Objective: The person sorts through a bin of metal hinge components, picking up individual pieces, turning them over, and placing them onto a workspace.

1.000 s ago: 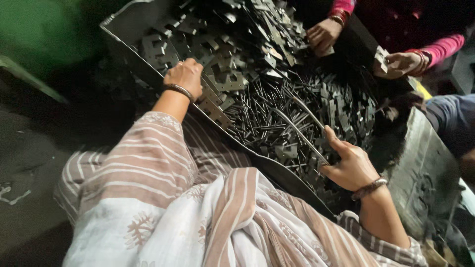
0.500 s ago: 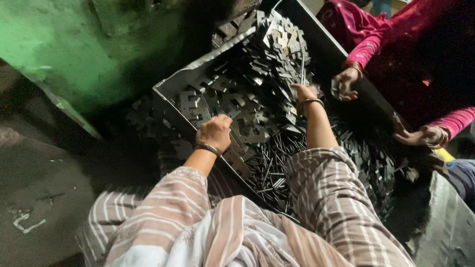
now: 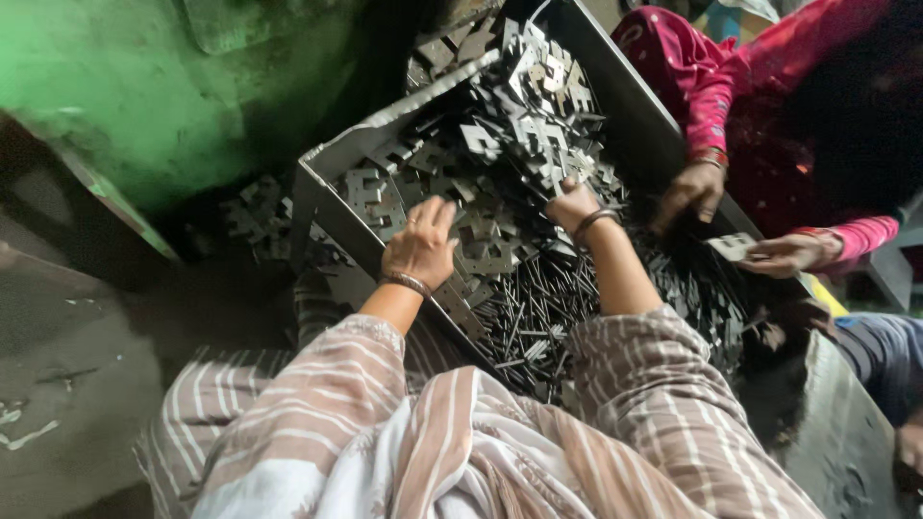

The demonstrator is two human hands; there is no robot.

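Now sort slowly: keep left hand (image 3: 421, 245) spread flat, open, gripping nothing, on the stamped plates (image 3: 481, 255) near the tray (image 3: 332, 159) wall; dig right hand (image 3: 571, 204) into the pile, grip hidden, cannot tell. Mind sharp edges, thin rods (image 3: 538, 308), and the co-worker's hands (image 3: 694, 192) opposite.

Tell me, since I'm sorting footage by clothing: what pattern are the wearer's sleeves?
Brown and white stripes on both sleeves, clearest in the head view.
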